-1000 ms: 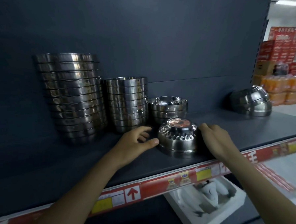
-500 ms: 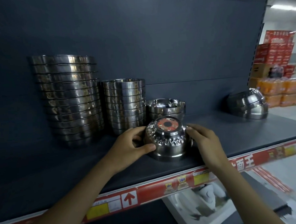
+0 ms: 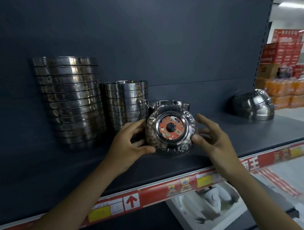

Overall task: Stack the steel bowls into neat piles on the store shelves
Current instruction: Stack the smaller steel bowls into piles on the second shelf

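A hammered steel bowl (image 3: 172,142) with an orange label on its base is tipped so the base faces me, just above the dark shelf (image 3: 254,137). My left hand (image 3: 131,142) grips its left rim and my right hand (image 3: 208,136) grips its right rim. Directly behind it stands a short pile of upright bowls (image 3: 168,104), mostly hidden. Left of that rise a medium stack (image 3: 127,102) and a tall stack (image 3: 71,101) of steel bowls. A small pile of upside-down bowls (image 3: 254,106) lies at the right end of the shelf.
The shelf's back panel is dark grey. A red price strip (image 3: 152,194) runs along the front edge. A white boxed item (image 3: 205,205) lies on the shelf below. Red cartons and orange drink packs (image 3: 287,83) stand in the aisle to the right.
Both hands closed on the upside-down bowl, lifted it off the shelf and tipped it so its labelled base now faces me.
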Demonstrator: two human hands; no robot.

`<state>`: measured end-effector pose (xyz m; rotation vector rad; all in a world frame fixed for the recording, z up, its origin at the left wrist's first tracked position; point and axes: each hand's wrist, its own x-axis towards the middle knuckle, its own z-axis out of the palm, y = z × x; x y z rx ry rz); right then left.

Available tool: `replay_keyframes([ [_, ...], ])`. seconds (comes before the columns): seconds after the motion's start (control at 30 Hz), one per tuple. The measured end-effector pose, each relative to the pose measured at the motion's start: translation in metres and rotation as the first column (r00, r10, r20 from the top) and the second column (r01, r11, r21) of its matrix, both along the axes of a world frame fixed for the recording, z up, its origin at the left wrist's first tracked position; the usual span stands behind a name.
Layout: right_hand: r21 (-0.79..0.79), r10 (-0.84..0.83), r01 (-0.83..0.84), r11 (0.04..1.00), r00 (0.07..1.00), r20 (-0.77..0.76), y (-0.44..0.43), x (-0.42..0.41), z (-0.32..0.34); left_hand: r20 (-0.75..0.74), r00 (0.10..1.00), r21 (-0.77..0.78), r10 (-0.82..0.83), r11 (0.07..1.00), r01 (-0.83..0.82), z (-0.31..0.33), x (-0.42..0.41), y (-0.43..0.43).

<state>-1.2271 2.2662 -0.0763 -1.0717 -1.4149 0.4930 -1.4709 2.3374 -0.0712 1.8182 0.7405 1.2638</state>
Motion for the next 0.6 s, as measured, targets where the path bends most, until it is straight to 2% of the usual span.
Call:
replay_keyframes([
  [0.2, -0.005, 0.094, -0.095, 0.995, 0.989, -0.112, -0.0002, 0.001, 0.0011, 0.01, 1.0, -0.001, -0.018, 1.0, 0.018, 0.0014, 0.0003, -0.0019],
  [0.6, 0.005, 0.063, -0.064, 0.998, 0.995, 0.076, 0.0078, 0.0083, -0.0055, -0.031, 0.999, 0.058, -0.019, 0.998, 0.021, 0.0038, 0.0011, -0.0063],
])
